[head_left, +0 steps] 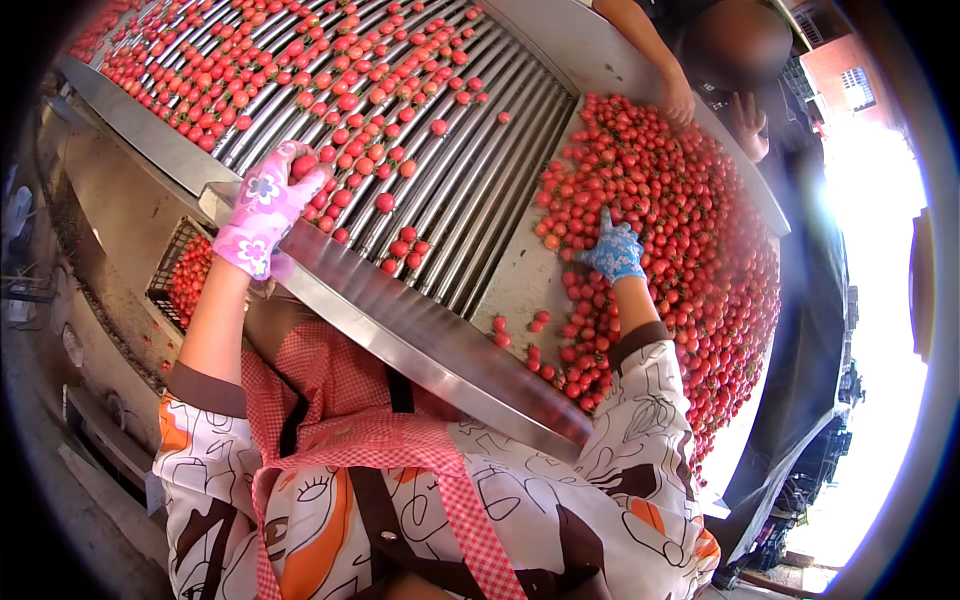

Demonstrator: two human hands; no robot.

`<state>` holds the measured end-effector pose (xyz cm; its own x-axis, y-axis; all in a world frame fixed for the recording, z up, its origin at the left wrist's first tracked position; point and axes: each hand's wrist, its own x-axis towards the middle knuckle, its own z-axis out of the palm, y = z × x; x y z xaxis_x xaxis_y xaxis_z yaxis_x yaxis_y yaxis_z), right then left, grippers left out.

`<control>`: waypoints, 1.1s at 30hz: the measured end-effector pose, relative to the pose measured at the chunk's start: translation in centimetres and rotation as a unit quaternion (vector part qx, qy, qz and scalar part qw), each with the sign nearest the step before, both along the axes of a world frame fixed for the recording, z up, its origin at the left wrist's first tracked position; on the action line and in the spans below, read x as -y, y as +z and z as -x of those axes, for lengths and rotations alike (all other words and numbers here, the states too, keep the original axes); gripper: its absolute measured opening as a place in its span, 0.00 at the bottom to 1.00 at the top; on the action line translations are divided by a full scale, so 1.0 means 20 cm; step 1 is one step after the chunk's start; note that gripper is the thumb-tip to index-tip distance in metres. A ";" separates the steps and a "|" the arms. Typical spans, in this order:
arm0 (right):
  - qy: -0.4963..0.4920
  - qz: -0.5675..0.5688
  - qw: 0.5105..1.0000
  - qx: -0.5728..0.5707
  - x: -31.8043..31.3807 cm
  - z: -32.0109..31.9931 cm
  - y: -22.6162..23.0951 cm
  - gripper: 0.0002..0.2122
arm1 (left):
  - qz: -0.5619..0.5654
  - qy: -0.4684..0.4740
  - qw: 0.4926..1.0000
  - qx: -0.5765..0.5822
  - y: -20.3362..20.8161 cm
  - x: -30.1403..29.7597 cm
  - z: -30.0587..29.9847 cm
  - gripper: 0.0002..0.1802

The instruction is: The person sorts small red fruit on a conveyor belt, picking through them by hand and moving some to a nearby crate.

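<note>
My left hand (262,205), in a pink glove with white flowers, is at the near side of a metal roller conveyor (490,190). Its thumb and fingers are closed about a small red tomato (303,166). Other tomatoes (345,160) lie on the rollers just beyond it. In a blue patterned glove, my right hand (614,250) rests on a big heap of small red tomatoes (680,220) on the metal tray right of the rollers. The index finger points away from me and the thumb stands apart; I see nothing held there.
A polished metal rim (420,365) runs between my body and the rollers. Below my left arm stands a dark crate (165,270) of tomatoes. Across the heap, another person's bare hand (678,100) touches the tomatoes, and their other hand (748,125) is raised.
</note>
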<state>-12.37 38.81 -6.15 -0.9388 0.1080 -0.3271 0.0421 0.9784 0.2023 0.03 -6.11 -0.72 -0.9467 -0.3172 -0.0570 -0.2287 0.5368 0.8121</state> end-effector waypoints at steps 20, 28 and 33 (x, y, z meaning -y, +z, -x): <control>-0.016 0.543 0.778 -0.317 0.28 0.29 -0.64 0.18 | 0.051 0.084 0.992 -0.085 -0.14 -0.04 -0.01 0.15; 0.015 0.531 0.820 -0.212 0.45 0.48 -0.75 0.25 | 0.144 0.074 0.980 -0.118 -0.22 -0.09 -0.03 0.17; 0.054 0.356 0.924 -0.133 0.67 0.46 -0.78 0.38 | 0.125 0.087 0.985 -0.075 -0.18 -0.16 -0.05 0.15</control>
